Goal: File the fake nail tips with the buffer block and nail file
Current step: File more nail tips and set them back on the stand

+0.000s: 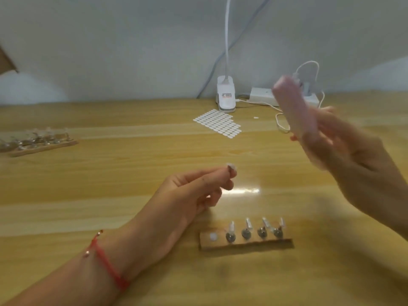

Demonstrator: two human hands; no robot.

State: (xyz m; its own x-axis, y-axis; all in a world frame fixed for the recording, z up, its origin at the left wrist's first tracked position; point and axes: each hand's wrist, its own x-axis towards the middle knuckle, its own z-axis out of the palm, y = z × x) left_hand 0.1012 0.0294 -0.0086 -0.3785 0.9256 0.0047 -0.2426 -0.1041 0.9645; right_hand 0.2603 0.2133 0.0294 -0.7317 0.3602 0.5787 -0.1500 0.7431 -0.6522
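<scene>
My left hand (198, 188) is raised over the middle of the wooden table and pinches a small clear nail tip (231, 168) between thumb and fingertips. My right hand (353, 160), blurred by motion, holds a pink buffer block (293, 109) upright at the right, apart from the tip. Near the front edge lies a wooden holder (245, 244) with several nail tips standing on metal stands (262, 230) and one empty white pad at its left end.
A second wooden holder (37, 142) with clear tips sits at the far left. A sheet of white adhesive tabs (218, 123) lies at the back centre. Behind it stand a white clip lamp base (225, 96), a white box (262, 97) and loose cables.
</scene>
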